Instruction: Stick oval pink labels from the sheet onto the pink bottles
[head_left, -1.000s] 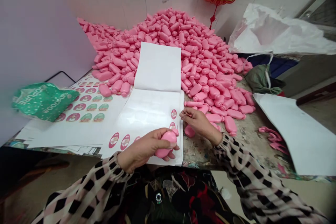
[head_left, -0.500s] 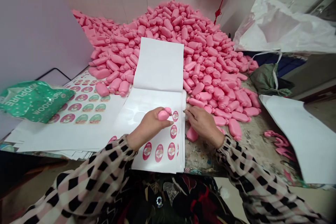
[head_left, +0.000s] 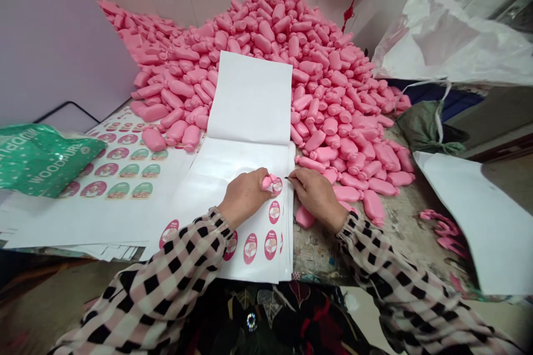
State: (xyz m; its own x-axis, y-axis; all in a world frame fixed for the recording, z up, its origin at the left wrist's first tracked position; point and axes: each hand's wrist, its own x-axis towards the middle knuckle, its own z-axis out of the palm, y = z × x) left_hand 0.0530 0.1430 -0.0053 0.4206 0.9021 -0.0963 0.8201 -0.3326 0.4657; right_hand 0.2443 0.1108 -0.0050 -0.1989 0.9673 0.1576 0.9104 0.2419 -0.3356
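Note:
My left hand (head_left: 246,195) is closed around a small pink plastic bottle (head_left: 268,181), of which only one end shows past the fingers. It rests over a white sticker sheet (head_left: 239,163), right beside an oval pink label (head_left: 276,186). My right hand (head_left: 313,193) is pinched at the sheet's right edge, its fingertips close to that same label. A small dark tip pokes out from its fingers, but I cannot make out what it belongs to. More oval labels (head_left: 250,248) dot the lower part of the sheet, whose upper part is folded back.
A big heap of pink bottles (head_left: 266,28) rises behind against the tiled wall. On the left, a green plastic bag (head_left: 54,161) lies over more sticker sheets (head_left: 125,216). To the right are a white sheet (head_left: 470,216), pink scraps (head_left: 445,230) and a white bag (head_left: 449,39).
My left hand has turned, so less of the bottle shows, and its fingers now sit against the top label. My right hand has shifted slightly left. The camera view has moved a little.

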